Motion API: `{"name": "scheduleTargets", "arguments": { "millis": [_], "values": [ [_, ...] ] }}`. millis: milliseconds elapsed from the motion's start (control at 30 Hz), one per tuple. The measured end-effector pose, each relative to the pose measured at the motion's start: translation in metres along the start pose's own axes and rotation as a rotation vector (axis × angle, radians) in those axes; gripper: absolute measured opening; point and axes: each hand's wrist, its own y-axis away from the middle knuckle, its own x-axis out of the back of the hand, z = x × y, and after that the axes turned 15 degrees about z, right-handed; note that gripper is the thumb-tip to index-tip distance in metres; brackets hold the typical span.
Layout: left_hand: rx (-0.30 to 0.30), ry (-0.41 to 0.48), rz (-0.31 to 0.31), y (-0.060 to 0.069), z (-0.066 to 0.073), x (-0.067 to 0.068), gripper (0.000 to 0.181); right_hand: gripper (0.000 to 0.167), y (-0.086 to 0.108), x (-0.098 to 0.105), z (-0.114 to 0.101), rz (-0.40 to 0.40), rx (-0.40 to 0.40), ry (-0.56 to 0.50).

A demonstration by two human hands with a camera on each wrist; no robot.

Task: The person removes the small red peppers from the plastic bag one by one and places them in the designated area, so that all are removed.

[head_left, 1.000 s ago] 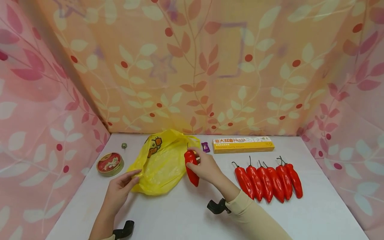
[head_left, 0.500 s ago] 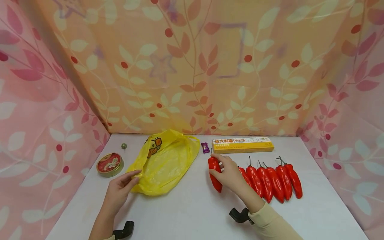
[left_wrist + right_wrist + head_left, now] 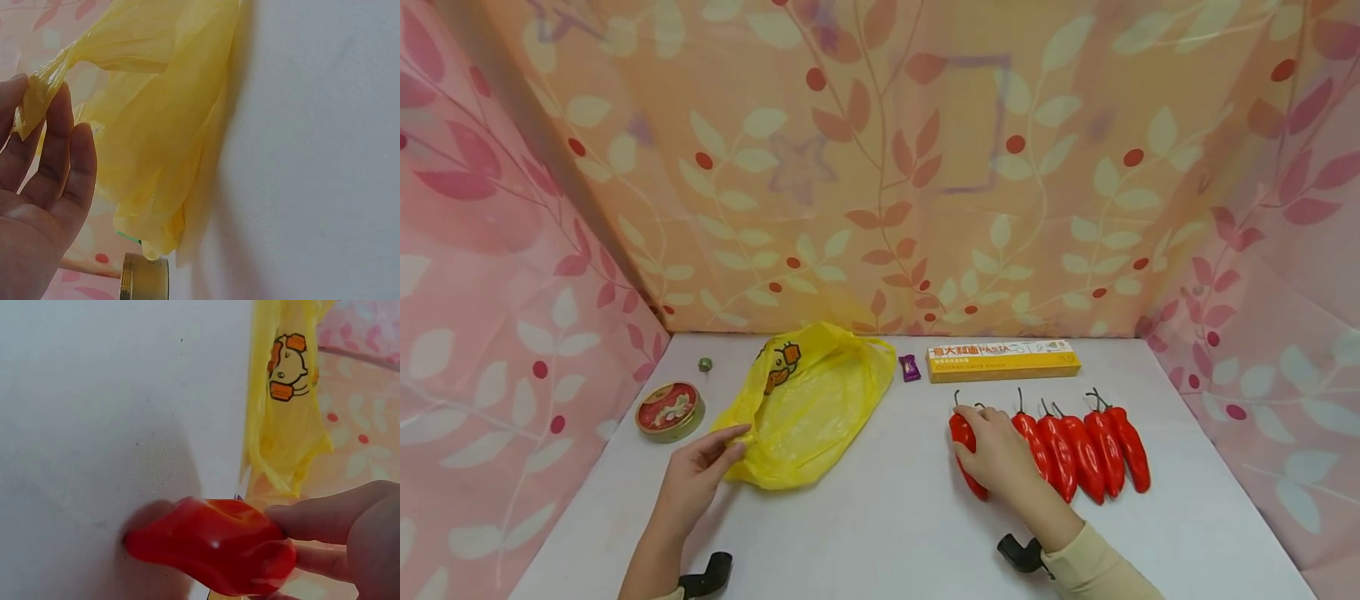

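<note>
A yellow plastic bag (image 3: 820,417) with a duck print lies left of the table's middle, its mouth spread. My left hand (image 3: 694,471) pinches the bag's near left edge; the left wrist view shows the gathered plastic (image 3: 47,94) between thumb and fingers. On the right, my right hand (image 3: 996,450) holds a red chili pepper (image 3: 964,433) by its upper part, thumb on one side and fingers on the other. In the right wrist view this pepper (image 3: 212,547) points its tip at the table. Just right of that hand, several more red peppers (image 3: 1084,454) lie in a row.
A yellow and white pasta box (image 3: 1003,362) stands at the back right, with a small purple-wrapped candy (image 3: 910,367) beside it. At the left are a round red-lidded tin (image 3: 668,411) and a small green object (image 3: 705,364). Patterned cloth walls (image 3: 880,167) enclose the table.
My right hand has carried the pepper from beside the bag's mouth rightward to the left end of the pepper row. The left hand has stayed on the bag's edge.
</note>
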Motion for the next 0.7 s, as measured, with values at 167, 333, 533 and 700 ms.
{"name": "scheduleTargets", "arguments": {
  "millis": [167,333,533,700],
  "values": [
    [0.006,0.006,0.0,0.001,0.002,-0.001,0.037,0.062,-0.001,-0.003,0.01,0.031,0.078,0.051],
    [-0.004,0.008,-0.009,0.001,0.002,-0.003,0.036,0.056,0.0,-0.005,0.022,0.042,0.105,0.037],
    [-0.001,0.003,-0.015,0.0,0.003,-0.002,0.036,0.052,-0.001,-0.008,0.028,0.043,0.101,0.024],
    [0.01,-0.001,-0.014,0.001,0.003,-0.002,0.036,0.049,-0.002,-0.012,0.027,0.061,0.088,0.045]
  ]
}}
